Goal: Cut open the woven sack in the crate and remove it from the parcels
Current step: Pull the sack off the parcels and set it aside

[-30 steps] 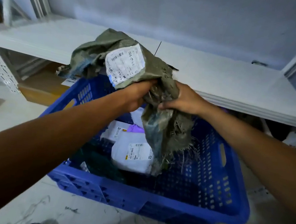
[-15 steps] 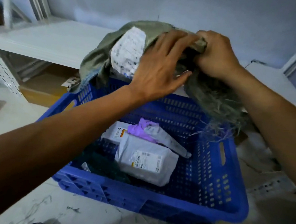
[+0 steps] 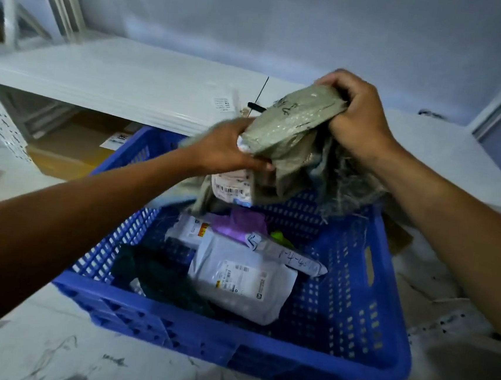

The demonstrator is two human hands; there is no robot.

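The grey-green woven sack (image 3: pixel 292 126) is bunched up in the air above the far side of the blue plastic crate (image 3: pixel 258 353). My left hand (image 3: pixel 228 149) grips its lower left fold, and my right hand (image 3: pixel 357 117) grips its top right corner. A white shipping label (image 3: pixel 232 186) hangs on the sack below my left hand, and frayed threads trail from its right side. Inside the crate lie a white parcel (image 3: pixel 243 284), a purple bag (image 3: pixel 240 222), a long thin grey packet (image 3: pixel 288 256) and dark green cloth (image 3: pixel 155 272).
A low white shelf (image 3: pixel 124 85) runs behind the crate, with a black-handled tool (image 3: pixel 255 106) lying on it. A cardboard box (image 3: pixel 73 145) sits under the shelf at left. Loose threads litter the pale floor (image 3: pixel 53 351) in front.
The sack has been gathered into a tighter bundle and lowered slightly. My left hand dropped from the top of it to its lower left, and my right hand stays on the upper right.
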